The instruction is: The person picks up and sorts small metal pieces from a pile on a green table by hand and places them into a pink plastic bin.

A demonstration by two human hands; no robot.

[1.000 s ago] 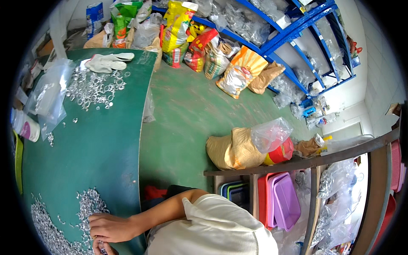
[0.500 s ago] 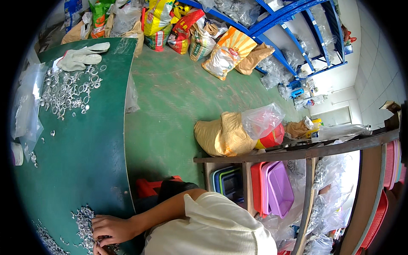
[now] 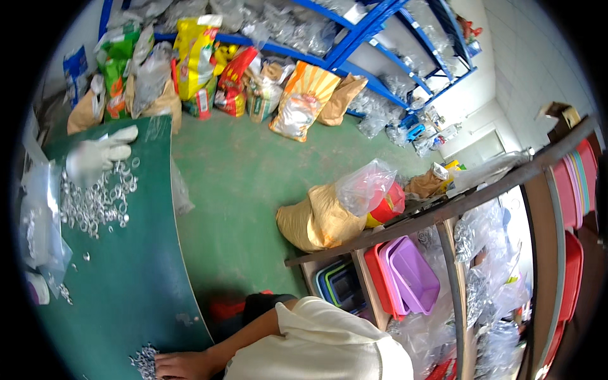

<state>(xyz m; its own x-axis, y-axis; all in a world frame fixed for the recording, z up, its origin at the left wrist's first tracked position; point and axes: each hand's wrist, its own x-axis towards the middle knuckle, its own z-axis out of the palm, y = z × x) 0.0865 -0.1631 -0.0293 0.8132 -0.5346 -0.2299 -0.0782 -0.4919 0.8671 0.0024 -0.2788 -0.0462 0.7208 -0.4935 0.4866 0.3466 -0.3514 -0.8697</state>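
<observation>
My right hand [image 3: 183,365] rests at the edge of a pile of small silvery metal pieces [image 3: 147,361] on the green table [image 3: 126,272]. Its fingers are bent and close together over the pieces. The lower edge of the picture cuts the hand off, and whatever the fingertips hold is hidden. My left hand is out of sight. Farther up the table lies a spread of silvery ring-shaped metal pieces [image 3: 98,199], with a pale work glove [image 3: 95,158] beside it.
Clear plastic bags [image 3: 44,221] and a white tub [image 3: 38,288] are along the table's left side. Full sacks [image 3: 304,101] line a blue rack [image 3: 361,38]. A brown sack [image 3: 316,218] stands on the floor. Right of me, a shelf holds purple bins [image 3: 411,275].
The view has tilted, so the table and the room sit lower in the picture. My left hand, partly visible before, has dropped out of view. The right hand stays at the pile.
</observation>
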